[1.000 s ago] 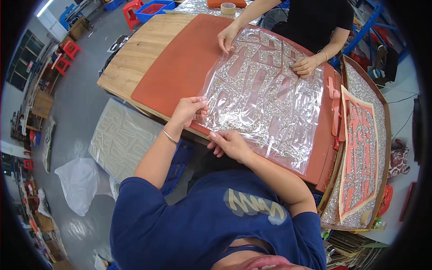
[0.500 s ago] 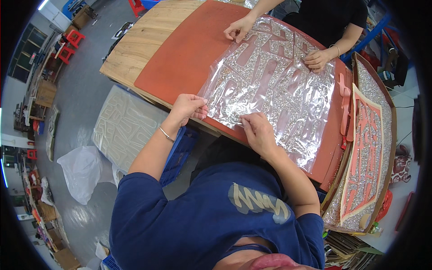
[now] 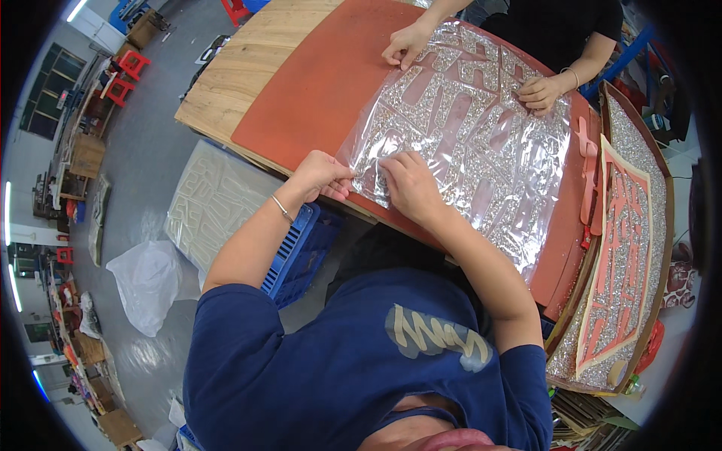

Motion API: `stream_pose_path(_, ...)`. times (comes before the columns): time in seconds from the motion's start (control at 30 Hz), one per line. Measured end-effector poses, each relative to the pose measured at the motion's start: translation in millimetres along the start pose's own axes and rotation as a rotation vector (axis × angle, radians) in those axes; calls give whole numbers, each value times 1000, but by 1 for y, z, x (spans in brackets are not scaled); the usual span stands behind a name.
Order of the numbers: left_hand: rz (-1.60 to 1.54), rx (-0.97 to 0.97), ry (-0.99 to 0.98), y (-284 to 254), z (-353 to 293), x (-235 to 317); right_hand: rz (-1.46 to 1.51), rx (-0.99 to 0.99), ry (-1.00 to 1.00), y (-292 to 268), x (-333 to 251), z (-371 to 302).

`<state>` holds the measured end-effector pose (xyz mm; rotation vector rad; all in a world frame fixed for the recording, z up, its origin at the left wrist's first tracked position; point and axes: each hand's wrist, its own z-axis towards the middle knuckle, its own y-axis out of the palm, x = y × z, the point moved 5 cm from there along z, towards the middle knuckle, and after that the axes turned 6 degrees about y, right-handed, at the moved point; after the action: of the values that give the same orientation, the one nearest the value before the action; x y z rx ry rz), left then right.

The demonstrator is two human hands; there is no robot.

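A clear plastic film (image 3: 519, 248) covers a sheet of glittering stones (image 3: 470, 154) with smooth cut-out shapes, laid on a red-orange mat (image 3: 289, 98). At the film's near left corner my left hand (image 3: 325, 177) is closed, its thumb and fingers pinching the edge. My right hand (image 3: 414, 188) rests over the near part of the sheet, its fingers drawn together and touching the film; whatever they may hold is hidden. Across the table a co-worker's hand (image 3: 406, 43) pinches the far left edge, and their other hand (image 3: 540, 94) lies on the far right part.
Right of the mat, a tray of loose stones (image 3: 632, 128) holds a red stencil in a pale frame (image 3: 645, 248). Red strips (image 3: 588, 169) lie by the mat's right edge. Below left stand a blue crate (image 3: 301, 255), a wrapped stack of patterned sheets (image 3: 214, 199) and a white plastic bag (image 3: 147, 282).
My right hand has moved up and left over the film, nearer to my left hand. My left hand keeps its pinch at the corner. The co-worker's hands stay in nearly the same places.
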<state>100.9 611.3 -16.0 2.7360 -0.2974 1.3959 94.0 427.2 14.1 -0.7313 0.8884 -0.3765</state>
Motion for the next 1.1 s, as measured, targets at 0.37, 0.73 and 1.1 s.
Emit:
stream_pose_path(0.37,1111,45,50,-4,-11,19,-360,-161,-131,46,18,46)
stream_pose_path(0.73,1517,196,1026,40,-85,-14,-523,-192,-8,47,59,78)
stream_pose_path(1.1,971,489,1243,-23,-112,-19,-359,-471,-115,54,-31,11)
